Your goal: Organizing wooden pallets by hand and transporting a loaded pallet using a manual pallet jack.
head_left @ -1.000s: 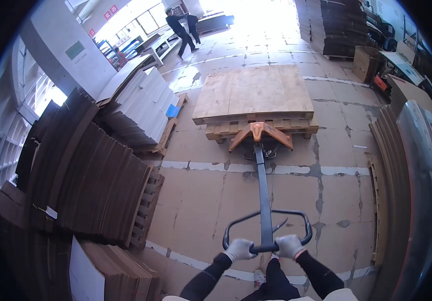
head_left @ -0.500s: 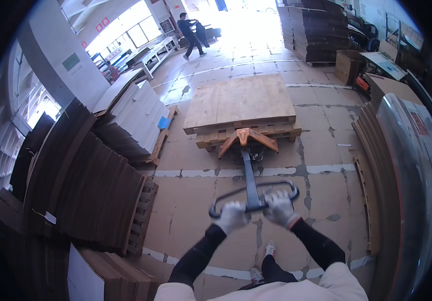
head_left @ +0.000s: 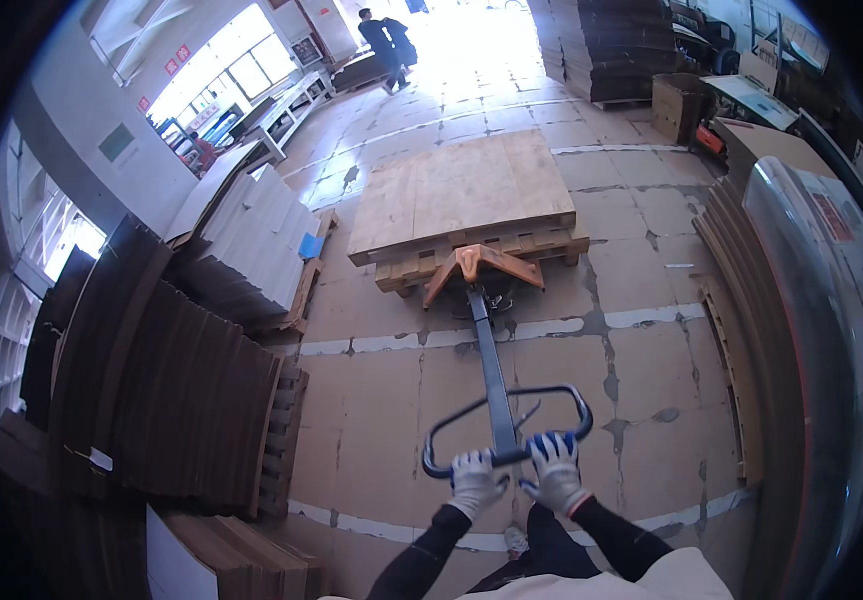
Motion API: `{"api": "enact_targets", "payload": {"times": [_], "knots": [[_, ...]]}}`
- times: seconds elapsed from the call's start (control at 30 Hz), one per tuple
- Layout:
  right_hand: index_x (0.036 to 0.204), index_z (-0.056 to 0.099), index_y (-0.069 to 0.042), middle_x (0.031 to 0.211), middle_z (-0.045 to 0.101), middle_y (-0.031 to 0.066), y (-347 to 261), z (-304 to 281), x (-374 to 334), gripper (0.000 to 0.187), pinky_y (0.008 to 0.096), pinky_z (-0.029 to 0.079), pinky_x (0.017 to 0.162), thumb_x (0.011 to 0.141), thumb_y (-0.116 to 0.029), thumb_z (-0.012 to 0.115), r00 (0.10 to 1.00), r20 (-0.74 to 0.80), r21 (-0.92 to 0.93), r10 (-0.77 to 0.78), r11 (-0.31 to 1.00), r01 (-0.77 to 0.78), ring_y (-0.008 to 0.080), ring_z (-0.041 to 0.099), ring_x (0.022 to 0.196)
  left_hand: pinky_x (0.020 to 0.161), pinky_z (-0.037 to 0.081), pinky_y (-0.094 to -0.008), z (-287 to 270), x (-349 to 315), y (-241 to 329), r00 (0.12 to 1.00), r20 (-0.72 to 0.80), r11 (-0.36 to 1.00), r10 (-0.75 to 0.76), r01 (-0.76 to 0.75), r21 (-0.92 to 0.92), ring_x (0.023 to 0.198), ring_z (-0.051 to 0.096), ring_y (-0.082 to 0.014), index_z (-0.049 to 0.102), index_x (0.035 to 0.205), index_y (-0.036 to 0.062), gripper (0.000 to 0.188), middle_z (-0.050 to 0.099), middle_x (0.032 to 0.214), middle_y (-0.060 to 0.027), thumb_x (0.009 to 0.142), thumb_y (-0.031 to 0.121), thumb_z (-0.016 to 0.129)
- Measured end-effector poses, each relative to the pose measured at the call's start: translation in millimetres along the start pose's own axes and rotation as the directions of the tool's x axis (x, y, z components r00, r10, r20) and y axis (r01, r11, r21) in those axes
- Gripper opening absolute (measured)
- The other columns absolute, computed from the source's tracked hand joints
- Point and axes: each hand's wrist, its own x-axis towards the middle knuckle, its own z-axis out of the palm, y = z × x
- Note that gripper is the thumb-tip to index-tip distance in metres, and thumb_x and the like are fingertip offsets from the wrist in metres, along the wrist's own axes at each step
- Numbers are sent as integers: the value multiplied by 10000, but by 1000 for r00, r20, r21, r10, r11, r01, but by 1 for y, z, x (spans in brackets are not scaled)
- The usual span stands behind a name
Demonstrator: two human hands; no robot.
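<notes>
A pallet jack with an orange frame [head_left: 469, 262] has its long dark handle shaft [head_left: 488, 352] slanting toward me, ending in a rounded loop grip [head_left: 437, 470]. My left hand [head_left: 477, 485], in a white glove with blue finger pads, is closed over the near bar of the loop, left of the shaft. Just right of the shaft, my right hand [head_left: 556, 480] in a matching glove has its fingers hooked over the same bar. Beyond the frame, a wooden pallet [head_left: 421, 270] carries a broad flat wooden board [head_left: 461, 190]; the jack's forks are hidden beneath.
Stacks of brown cardboard sheets [head_left: 191, 390] and a white sheet stack [head_left: 251, 240] stand on pallets at left. Plastic-wrapped stock [head_left: 801, 320] lines the right side. A tall cardboard stack [head_left: 606, 50] and a walking person [head_left: 378, 40] are farther off.
The loop grip has come lower and nearer to me, with both hands on it. The pallet looks slightly farther left in view. The distant person has moved farther back.
</notes>
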Motion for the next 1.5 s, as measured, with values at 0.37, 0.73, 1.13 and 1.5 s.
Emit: {"api": "enact_targets", "payload": {"times": [0.37, 0.73, 1.13, 1.5], "knots": [[1292, 519, -43, 1252, 522, 179, 21, 69, -32, 759, 633, 211, 1079, 724, -517, 690, 941, 328, -111, 77, 993, -43, 348, 445, 1243, 838, 518, -466, 52, 1, -14, 886, 439, 989, 151, -138, -61, 960, 653, -345, 611, 1075, 19, 592, 646, 1041, -198, 767, 523, 659], [1267, 518, -30, 1229, 533, 161, -18, -61, 117, 708, 569, 183, 1119, 702, -388, 749, 954, -255, -79, -157, 987, 141, 340, 435, 1241, 1047, 311, -511, -106, 54, -23, 930, -363, 998, 55, -36, 58, 1175, 468, -377, 448, 1307, -41, 837, 523, 1197, -218, 695, 455, 731], [1407, 388, -42, 1408, 395, 197, 21, 109, -68, 898, 621, 94, 1120, 692, -489, 697, 958, 287, -159, 14, 987, 33, 393, 294, 1365, 1057, 316, -533, 89, -60, -7, 933, 361, 1000, -1, 9, -20, 1225, 439, -413, 361, 1394, -43, 971, 467, 1288, -257, 689, 535, 695], [1240, 537, -14, 1182, 575, 174, 13, 53, -16, 728, 571, 323, 1028, 724, -502, 693, 968, 239, -136, -78, 984, 113, 342, 504, 1167, 925, 446, -469, 15, -39, -25, 979, 171, 992, 109, -96, -78, 1075, 567, -364, 539, 1212, -11, 719, 591, 1113, -197, 739, 509, 687]]}}
